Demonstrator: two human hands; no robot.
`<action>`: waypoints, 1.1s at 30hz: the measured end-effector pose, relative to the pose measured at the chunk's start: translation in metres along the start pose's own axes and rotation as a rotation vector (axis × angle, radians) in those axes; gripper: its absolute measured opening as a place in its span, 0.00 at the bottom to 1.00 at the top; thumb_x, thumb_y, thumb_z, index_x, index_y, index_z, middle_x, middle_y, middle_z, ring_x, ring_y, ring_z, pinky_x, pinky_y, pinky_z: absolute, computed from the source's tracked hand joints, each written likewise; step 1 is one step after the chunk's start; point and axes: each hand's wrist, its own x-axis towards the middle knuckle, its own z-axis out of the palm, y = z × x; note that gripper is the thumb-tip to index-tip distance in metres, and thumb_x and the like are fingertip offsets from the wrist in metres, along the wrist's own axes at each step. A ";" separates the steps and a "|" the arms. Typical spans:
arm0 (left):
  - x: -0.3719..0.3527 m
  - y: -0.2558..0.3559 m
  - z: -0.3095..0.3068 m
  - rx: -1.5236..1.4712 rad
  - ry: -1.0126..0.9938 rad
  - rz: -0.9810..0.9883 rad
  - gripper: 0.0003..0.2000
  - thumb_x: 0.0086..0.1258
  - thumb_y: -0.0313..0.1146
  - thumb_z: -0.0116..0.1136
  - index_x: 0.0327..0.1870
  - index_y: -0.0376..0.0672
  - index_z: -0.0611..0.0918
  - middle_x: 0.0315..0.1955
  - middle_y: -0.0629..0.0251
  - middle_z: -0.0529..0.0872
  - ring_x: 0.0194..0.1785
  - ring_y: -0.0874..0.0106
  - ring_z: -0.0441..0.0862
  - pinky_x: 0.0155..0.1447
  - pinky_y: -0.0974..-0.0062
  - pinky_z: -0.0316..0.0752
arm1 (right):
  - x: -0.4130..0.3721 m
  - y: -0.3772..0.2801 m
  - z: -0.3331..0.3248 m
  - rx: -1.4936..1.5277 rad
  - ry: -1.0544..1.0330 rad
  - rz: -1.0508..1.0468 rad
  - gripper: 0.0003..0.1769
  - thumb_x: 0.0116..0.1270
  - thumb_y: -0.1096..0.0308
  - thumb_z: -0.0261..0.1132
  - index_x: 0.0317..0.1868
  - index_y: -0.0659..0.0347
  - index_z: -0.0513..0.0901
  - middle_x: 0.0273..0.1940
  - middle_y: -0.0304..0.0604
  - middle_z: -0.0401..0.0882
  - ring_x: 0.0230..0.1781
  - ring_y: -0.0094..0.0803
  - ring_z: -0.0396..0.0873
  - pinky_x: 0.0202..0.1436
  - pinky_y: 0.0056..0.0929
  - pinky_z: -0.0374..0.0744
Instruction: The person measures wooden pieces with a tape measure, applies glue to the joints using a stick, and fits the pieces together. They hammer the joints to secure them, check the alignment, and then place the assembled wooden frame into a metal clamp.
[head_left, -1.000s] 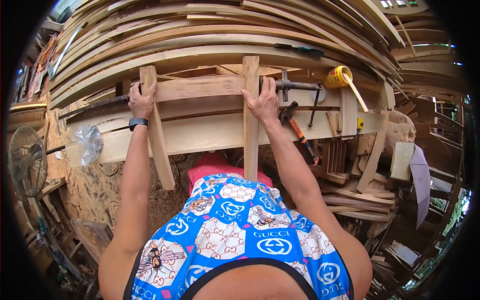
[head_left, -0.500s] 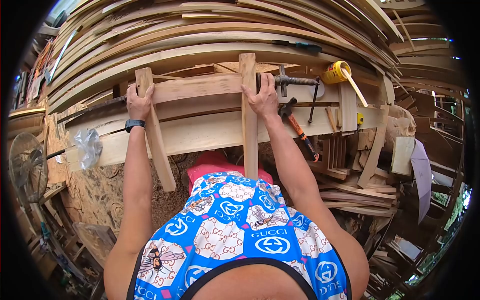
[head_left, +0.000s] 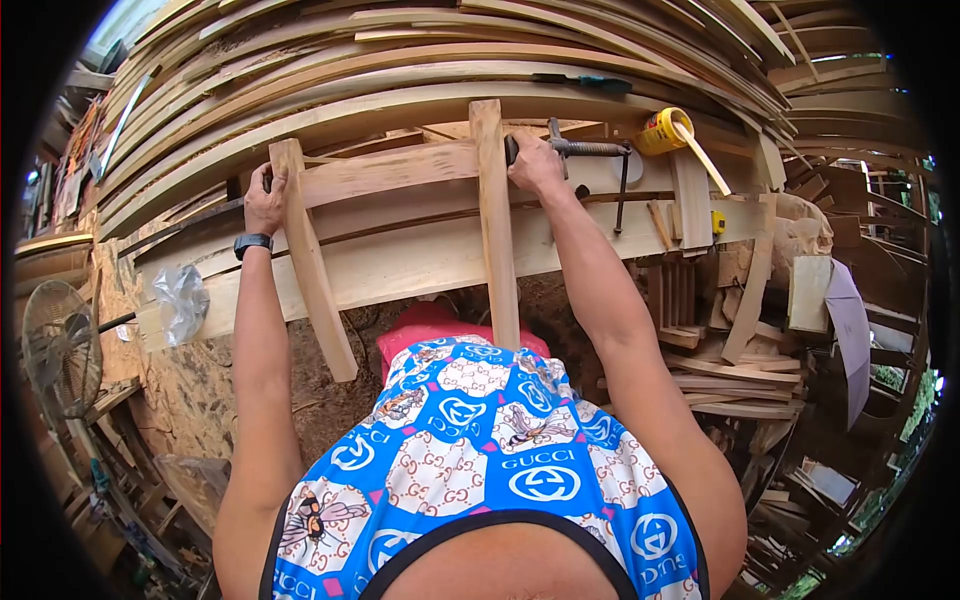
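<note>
A wooden frame lies across the bench: a left leg (head_left: pixel 315 270), a right leg (head_left: pixel 495 230) and a crosspiece (head_left: pixel 390 172) between them. A long bar clamp (head_left: pixel 595 149) with a threaded screw runs along it. My right hand (head_left: pixel 537 166) is closed around the clamp's dark jaw, just right of the right leg. At the other end, my left hand (head_left: pixel 263 208) has its fingers curled around the clamp's dark end, against the outer side of the left leg. The clamp's thin turning handle (head_left: pixel 622 190) hangs down at the right.
Long wooden strips (head_left: pixel 400 75) are stacked behind the bench. A yellow tub (head_left: pixel 662 132) with a stick in it lies tilted at the right, near a yellow tape measure (head_left: pixel 718 222). A plastic bag (head_left: pixel 180 300) and a fan (head_left: pixel 60 345) are at the left.
My right hand has shifted off the right leg onto the clamp jaw. My left hand has slid slightly left and down on the left leg. My right forearm now covers the orange-handled hammer.
</note>
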 end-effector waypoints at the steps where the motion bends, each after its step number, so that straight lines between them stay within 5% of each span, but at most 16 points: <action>1: 0.003 -0.006 0.000 0.002 0.001 0.004 0.27 0.76 0.58 0.60 0.56 0.40 0.83 0.43 0.47 0.90 0.48 0.51 0.88 0.54 0.58 0.80 | 0.001 -0.001 0.003 0.000 0.025 0.003 0.25 0.62 0.69 0.67 0.61 0.56 0.78 0.54 0.57 0.86 0.57 0.57 0.82 0.60 0.50 0.82; 6: 0.018 -0.024 0.011 0.044 -0.120 -0.156 0.30 0.82 0.64 0.44 0.55 0.44 0.84 0.46 0.46 0.89 0.53 0.51 0.87 0.57 0.59 0.79 | 0.007 0.000 -0.008 -0.032 -0.059 0.055 0.24 0.62 0.66 0.67 0.60 0.52 0.82 0.55 0.57 0.86 0.58 0.55 0.83 0.60 0.51 0.82; 9: 0.025 -0.027 0.023 0.028 0.054 -0.174 0.31 0.82 0.65 0.42 0.54 0.44 0.85 0.46 0.47 0.89 0.53 0.51 0.87 0.58 0.59 0.78 | 0.014 -0.003 -0.016 -0.064 -0.106 0.080 0.26 0.61 0.63 0.67 0.62 0.49 0.84 0.57 0.56 0.86 0.59 0.53 0.83 0.62 0.50 0.82; 14: 0.028 -0.023 0.023 0.092 -0.041 -0.237 0.34 0.81 0.67 0.41 0.53 0.43 0.86 0.47 0.48 0.89 0.54 0.51 0.86 0.58 0.58 0.77 | 0.011 -0.003 -0.024 -0.071 -0.116 0.129 0.30 0.60 0.60 0.67 0.66 0.46 0.84 0.59 0.54 0.85 0.60 0.51 0.84 0.65 0.47 0.82; 28: 0.008 0.010 0.011 0.114 0.041 -0.255 0.37 0.78 0.72 0.39 0.46 0.43 0.87 0.39 0.44 0.88 0.48 0.43 0.85 0.52 0.54 0.78 | 0.000 -0.001 -0.026 -0.019 -0.084 0.131 0.16 0.62 0.61 0.68 0.50 0.53 0.90 0.50 0.57 0.89 0.55 0.52 0.86 0.59 0.48 0.84; 33: -0.005 0.013 0.006 0.105 0.008 -0.284 0.37 0.78 0.71 0.40 0.52 0.43 0.87 0.44 0.41 0.88 0.55 0.45 0.85 0.57 0.55 0.78 | -0.013 0.003 -0.033 -0.031 -0.085 0.113 0.19 0.60 0.63 0.69 0.53 0.53 0.89 0.48 0.55 0.89 0.53 0.52 0.86 0.58 0.49 0.84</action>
